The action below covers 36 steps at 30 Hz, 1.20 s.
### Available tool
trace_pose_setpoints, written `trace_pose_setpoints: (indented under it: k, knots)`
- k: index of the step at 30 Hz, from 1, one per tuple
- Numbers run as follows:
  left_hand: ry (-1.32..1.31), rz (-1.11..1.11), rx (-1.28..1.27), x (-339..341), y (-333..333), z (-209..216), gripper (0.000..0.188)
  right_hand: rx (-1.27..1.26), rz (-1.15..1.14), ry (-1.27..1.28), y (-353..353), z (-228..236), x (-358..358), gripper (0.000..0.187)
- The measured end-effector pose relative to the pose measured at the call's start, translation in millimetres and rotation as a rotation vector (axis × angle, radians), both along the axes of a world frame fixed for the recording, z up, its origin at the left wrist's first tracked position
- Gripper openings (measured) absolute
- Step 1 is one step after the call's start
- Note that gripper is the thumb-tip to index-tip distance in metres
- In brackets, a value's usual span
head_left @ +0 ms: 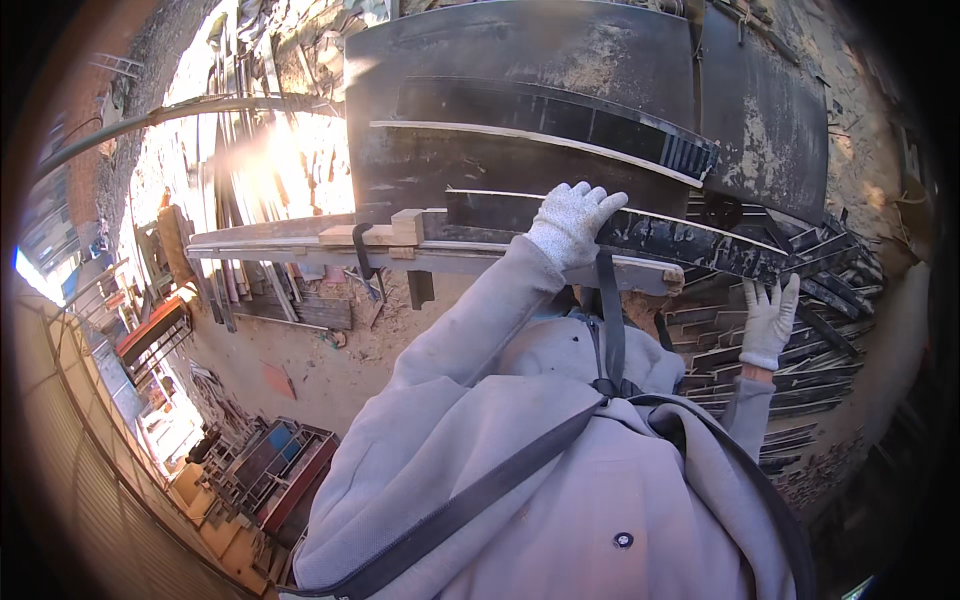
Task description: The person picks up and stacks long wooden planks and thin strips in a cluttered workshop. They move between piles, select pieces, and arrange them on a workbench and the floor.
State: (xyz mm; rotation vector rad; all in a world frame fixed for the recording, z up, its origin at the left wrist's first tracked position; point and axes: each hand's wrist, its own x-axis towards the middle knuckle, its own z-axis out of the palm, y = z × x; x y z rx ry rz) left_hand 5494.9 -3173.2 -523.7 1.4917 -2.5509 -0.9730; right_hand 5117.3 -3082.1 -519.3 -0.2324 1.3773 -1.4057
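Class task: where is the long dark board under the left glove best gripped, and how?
Probably grip the board across its width near the right end, from the near side: it is long, narrow, that end juts past the pale beam, and the right hand is close by.

No readable text, number or sign found. Pale marks are seen along the face of the dark strip (690, 237), letter-like in places, but no word can be made out; scuffs or paint not told apart. A tiny light mark is shown at the lower end of the black strap (470, 505), cut by the picture's edge, too small to be read.
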Motion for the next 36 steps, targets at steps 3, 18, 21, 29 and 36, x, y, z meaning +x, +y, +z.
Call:
trace_pose_setpoints:
  k: [3,18,21,29,36]
  knots:
    - [0.049,0.04,0.001,0,19,-22,0.075,0.14,0.187,0.383,-4,-3,-5,0.059]
    - [-0.122,0.215,-0.221,83,74,-78,0.056,0.478,0.666,1.032,-3,-68,39,0.076]
    - [-0.109,0.22,-0.244,82,77,-84,0.058,0.548,0.573,0.97,-13,-76,20,0.08]
    - [-0.13,0.2,-0.353,68,77,-85,0.049,0.5,0.815,1.013,-12,-106,20,0.053]
    - [-0.066,0.265,-0.281,70,72,-81,0.032,0.167,1.137,1.774,-119,-59,68,0.126]
